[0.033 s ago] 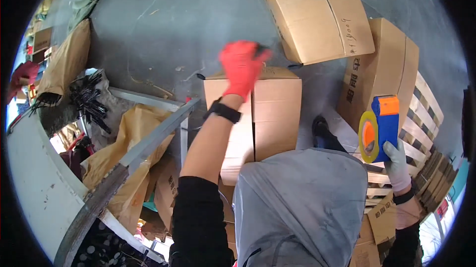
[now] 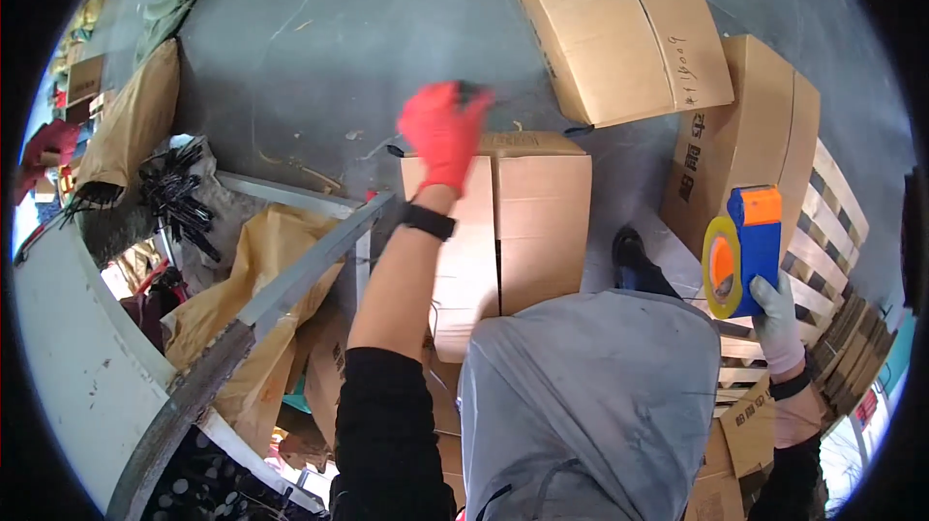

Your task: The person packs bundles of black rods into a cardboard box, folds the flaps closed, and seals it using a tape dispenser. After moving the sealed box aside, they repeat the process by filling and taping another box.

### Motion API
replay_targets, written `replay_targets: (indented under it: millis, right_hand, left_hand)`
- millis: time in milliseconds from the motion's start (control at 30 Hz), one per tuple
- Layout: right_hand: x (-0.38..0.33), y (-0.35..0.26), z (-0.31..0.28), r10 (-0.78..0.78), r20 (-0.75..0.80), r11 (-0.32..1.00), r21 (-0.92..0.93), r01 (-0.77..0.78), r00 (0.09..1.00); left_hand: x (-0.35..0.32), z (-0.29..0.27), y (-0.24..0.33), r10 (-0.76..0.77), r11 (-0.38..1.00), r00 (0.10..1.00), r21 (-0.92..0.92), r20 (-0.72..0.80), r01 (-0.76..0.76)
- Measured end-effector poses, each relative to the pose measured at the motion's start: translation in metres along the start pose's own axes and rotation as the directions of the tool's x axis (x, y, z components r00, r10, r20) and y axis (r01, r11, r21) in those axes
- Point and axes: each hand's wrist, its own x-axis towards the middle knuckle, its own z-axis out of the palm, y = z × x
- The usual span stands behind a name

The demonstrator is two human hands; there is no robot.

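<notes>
My left hand, in a red glove, hovers over the far left edge of a closed cardboard box. Its blurred fingers look curled, with something small and dark at their tips that I cannot make out. A dark seam runs down the middle of the box top, and black tabs stick out at its far corners. Off to the right, my right hand wears a pale glove and grips a blue tape dispenser with an orange top part and a yellow-rimmed tape roll.
Two more cardboard boxes stand at the far right, beside wooden pallets. A metal frame bar crosses the left side near brown wrapping and a bundle of black strips. Grey cloth covers my lap.
My left hand has shifted a little to the left above the far edge of the box. My right hand holds the tape dispenser in nearly the same place.
</notes>
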Motion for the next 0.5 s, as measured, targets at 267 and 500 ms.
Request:
replay_targets:
  millis: [267,500]
  right_hand:
    - [0.001,-0.026,0.057,0.079,0.116,0.994,0.069,-0.087,0.990]
    - [0.003,-0.031,0.110,0.216,0.422,0.976,-0.100,-0.191,0.881]
  left_hand:
    - [-0.021,-0.035,-0.156,-0.588,0.620,0.735,-0.394,0.339,0.678]
    - [0.005,-0.033,-0.131,-0.692,0.632,0.707,-0.351,0.144,0.691]
